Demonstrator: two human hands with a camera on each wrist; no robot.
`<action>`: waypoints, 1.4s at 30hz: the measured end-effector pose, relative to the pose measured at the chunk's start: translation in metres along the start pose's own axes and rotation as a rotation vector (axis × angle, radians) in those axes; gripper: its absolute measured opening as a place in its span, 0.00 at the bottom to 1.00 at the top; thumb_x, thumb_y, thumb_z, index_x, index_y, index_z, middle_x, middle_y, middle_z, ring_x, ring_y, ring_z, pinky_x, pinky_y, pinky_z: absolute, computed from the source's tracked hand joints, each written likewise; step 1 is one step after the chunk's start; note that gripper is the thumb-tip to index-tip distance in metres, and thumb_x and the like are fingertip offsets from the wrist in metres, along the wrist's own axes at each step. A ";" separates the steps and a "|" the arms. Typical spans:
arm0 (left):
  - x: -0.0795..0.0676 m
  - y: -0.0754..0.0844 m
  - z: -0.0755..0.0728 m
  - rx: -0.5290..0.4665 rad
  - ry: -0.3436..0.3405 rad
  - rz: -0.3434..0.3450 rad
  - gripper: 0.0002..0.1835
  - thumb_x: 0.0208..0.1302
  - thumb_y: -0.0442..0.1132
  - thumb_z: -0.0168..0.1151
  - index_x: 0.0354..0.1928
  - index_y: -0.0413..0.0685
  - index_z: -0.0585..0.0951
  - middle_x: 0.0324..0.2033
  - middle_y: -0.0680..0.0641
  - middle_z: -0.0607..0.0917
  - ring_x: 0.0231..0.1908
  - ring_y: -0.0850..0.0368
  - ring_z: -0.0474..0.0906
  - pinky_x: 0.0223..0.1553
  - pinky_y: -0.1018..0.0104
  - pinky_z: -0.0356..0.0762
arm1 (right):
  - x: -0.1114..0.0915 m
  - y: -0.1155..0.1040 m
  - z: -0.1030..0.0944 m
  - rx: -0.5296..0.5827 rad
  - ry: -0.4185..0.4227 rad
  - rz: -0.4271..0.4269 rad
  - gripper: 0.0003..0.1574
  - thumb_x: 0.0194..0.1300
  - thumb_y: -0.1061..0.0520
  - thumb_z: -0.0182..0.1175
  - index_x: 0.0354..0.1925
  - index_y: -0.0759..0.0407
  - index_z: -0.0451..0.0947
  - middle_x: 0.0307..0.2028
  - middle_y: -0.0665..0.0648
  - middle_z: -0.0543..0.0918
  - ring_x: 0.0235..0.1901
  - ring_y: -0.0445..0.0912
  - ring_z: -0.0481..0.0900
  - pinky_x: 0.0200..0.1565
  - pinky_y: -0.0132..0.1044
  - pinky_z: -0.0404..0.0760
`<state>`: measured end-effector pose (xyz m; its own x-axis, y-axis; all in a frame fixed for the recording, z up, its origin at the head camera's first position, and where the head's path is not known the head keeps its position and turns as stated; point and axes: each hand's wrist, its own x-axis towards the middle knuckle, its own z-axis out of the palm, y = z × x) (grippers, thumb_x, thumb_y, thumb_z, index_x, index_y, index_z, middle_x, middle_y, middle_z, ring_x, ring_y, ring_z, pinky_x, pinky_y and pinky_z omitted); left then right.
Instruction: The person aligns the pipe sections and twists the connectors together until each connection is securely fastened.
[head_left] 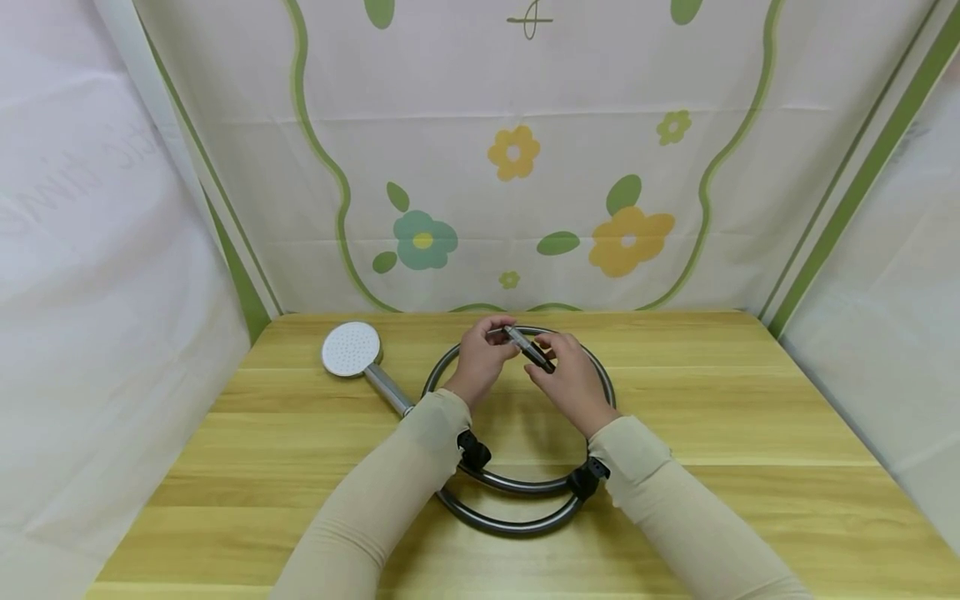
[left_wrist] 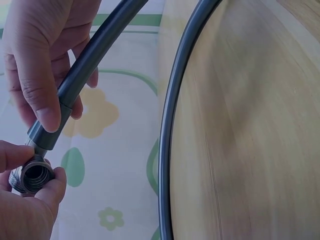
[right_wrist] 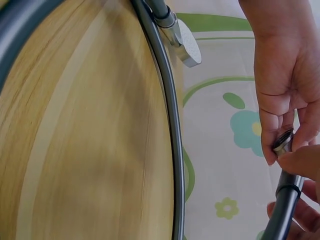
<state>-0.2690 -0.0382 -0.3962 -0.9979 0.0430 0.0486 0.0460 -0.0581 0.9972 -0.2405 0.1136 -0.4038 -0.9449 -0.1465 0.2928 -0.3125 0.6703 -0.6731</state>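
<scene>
A dark grey shower hose lies in loops on the wooden table, and one end is lifted between both hands. My left hand pinches the threaded metal nut at that end between thumb and fingers; its open mouth shows in the left wrist view. Just behind the nut, my right hand grips the hose's end sleeve, with the thumb along one side and fingers behind. To the left of the loops lies a shower head with a white spray face and silver handle, whose lower end is by the left sleeve.
The wooden table reaches back to a pale cloth wall printed with flowers. Cloth panels also stand at the left and right sides. Black wrist straps overlap the hose loops in the head view.
</scene>
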 end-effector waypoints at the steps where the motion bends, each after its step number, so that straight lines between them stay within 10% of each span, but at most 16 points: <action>1: 0.000 0.000 0.000 -0.001 0.000 0.002 0.20 0.59 0.21 0.61 0.52 0.44 0.79 0.50 0.42 0.79 0.49 0.53 0.77 0.49 0.59 0.78 | 0.000 0.000 0.000 0.004 -0.001 0.001 0.24 0.63 0.56 0.66 0.56 0.60 0.74 0.50 0.61 0.75 0.47 0.53 0.78 0.42 0.46 0.81; 42: -0.001 0.001 -0.003 0.016 -0.016 0.014 0.20 0.59 0.21 0.60 0.54 0.42 0.78 0.56 0.37 0.76 0.51 0.51 0.77 0.52 0.56 0.77 | 0.003 0.001 0.003 0.035 0.018 -0.031 0.19 0.64 0.60 0.64 0.54 0.63 0.77 0.44 0.59 0.78 0.43 0.50 0.77 0.39 0.44 0.78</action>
<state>-0.2685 -0.0410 -0.3958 -0.9963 0.0580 0.0632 0.0608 -0.0433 0.9972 -0.2436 0.1113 -0.4058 -0.9327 -0.1535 0.3265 -0.3456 0.6400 -0.6862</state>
